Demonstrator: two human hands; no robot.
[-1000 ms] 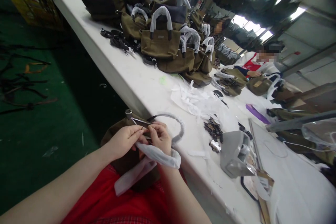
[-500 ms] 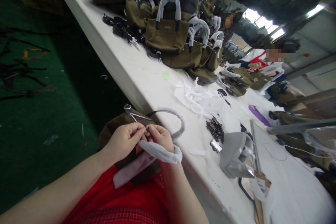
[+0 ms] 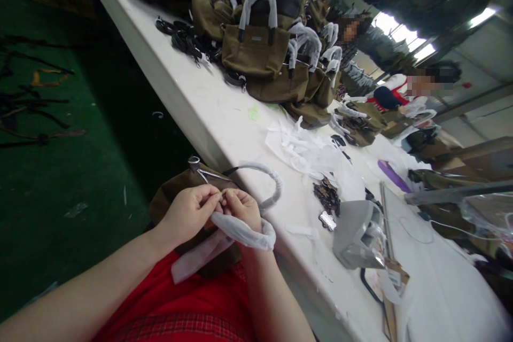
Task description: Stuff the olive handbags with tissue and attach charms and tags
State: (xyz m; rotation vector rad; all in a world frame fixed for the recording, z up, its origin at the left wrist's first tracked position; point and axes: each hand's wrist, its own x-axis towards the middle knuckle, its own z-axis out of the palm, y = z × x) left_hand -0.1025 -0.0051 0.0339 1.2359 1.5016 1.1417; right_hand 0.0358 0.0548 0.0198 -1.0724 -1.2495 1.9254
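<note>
An olive-brown handbag [image 3: 170,192] rests on my lap against the table edge, with a silver zipper [image 3: 210,175] showing along its top. My left hand [image 3: 191,212] is closed in a pinch over the bag's upper part. Fingertip to fingertip with it, my right hand [image 3: 245,207] pinches too. Whatever small thing sits between the fingers is hidden. One white-wrapped handle [image 3: 240,232] lies across my right wrist. The other wrapped handle [image 3: 276,184] loops out over the table edge.
Finished-looking olive handbags [image 3: 256,51] are piled at the table's back, beside black straps [image 3: 186,40]. White wrapping scraps [image 3: 296,144], dark metal pieces [image 3: 326,195] and a grey plastic holder [image 3: 355,232] lie to the right. A co-worker in red [image 3: 395,93] is across the table.
My hands stay pinched together at nearly the same spot on the bag. The view has shifted slightly. Across the table, the co-worker's arm has moved.
</note>
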